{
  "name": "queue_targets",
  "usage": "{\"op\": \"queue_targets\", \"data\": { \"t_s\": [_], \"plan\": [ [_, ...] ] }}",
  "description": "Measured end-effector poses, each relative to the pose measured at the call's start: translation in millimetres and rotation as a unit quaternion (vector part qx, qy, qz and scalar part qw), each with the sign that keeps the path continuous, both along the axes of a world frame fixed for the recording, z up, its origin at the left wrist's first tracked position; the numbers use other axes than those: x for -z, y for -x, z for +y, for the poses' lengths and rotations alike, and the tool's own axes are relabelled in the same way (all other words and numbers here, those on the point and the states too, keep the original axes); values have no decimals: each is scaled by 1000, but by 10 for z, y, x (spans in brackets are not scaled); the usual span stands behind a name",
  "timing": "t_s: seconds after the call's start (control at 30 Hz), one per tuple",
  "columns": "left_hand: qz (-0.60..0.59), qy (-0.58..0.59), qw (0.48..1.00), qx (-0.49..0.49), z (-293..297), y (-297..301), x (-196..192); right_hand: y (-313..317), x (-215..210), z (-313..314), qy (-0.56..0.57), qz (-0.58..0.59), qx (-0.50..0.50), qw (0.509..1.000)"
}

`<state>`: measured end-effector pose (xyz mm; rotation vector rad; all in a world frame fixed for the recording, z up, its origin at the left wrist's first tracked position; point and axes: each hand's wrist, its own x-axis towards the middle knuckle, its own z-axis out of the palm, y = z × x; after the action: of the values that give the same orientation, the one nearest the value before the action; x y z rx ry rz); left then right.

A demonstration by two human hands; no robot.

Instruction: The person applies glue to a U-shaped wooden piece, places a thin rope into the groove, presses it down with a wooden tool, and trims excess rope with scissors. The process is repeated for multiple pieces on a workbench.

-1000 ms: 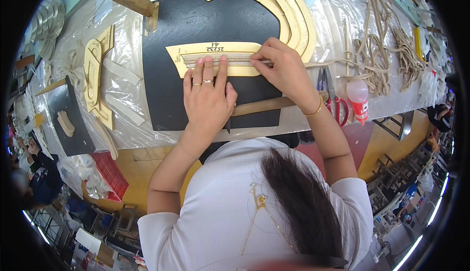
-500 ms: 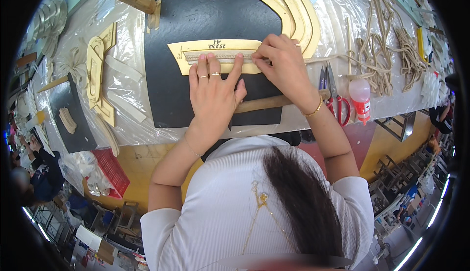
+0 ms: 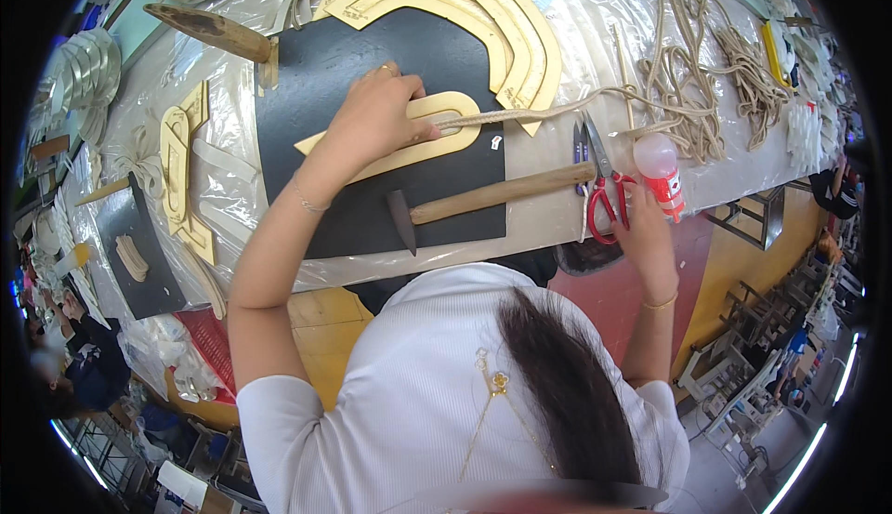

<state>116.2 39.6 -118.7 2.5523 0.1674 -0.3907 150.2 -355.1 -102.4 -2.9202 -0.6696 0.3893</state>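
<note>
Template (image 3: 423, 133), a tan U-shaped cut-out, lies flat on the black sheet (image 3: 316, 77), near the sheet's right edge. The left hand (image 3: 376, 110) presses down on its curved end, fingers spread flat, so this grip is a flat press and holds nothing closed. A rope (image 3: 548, 110) runs from the template's inner loop off to the right, across the plastic-covered surface (image 3: 548, 217).

The right hand (image 3: 641, 226) is at the surface's near edge, its fingers just beside the scissors (image 3: 604, 189) with red handles and the small bottle (image 3: 662, 172) with a red label; whether this grip closes on either I cannot tell.

A hammer (image 3: 483, 196) lies between the two hands, its head on the black sheet and its handle reaching to the scissors. Larger tan arches (image 3: 520, 31) crowd the sheet's far edge. Bare black sheet remains left of and below the template.
</note>
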Motion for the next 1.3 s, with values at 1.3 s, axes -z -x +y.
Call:
{"op": "queue_targets", "data": {
  "t_s": [1.3],
  "plan": [
    [120, 429, 891, -86, -509, 158, -818, 122, -390, 588, -287, -8, -67, 955]
  ]
}}
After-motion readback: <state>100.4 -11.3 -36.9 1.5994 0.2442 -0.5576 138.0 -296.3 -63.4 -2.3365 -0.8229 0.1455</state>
